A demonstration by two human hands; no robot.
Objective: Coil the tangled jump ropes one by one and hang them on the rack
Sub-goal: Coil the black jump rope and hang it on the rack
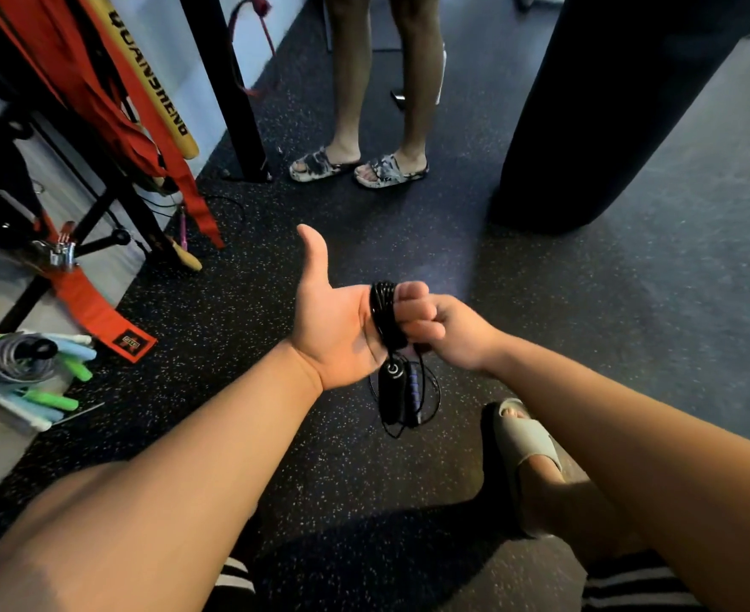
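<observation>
A black jump rope [384, 313] is wound in several tight loops around the fingers of my left hand [333, 320], palm up with the thumb stretched out. Its black handles [393, 390] hang below the hand, with loose cord looping down beside them. My right hand [448, 331] pinches the coil and cord at the fingertips of the left. A pile of other jump ropes [28, 373] with green and light blue handles lies at the left on the floor edge. The black rack [99, 205] stands at the upper left, draped with red belts.
Another person's legs in patterned slides [359, 165] stand straight ahead. A large black punching bag [607, 103] hangs at the upper right. A black post [231, 95] rises beside the rack. My own foot in a grey slide [523, 443] rests on the speckled rubber floor.
</observation>
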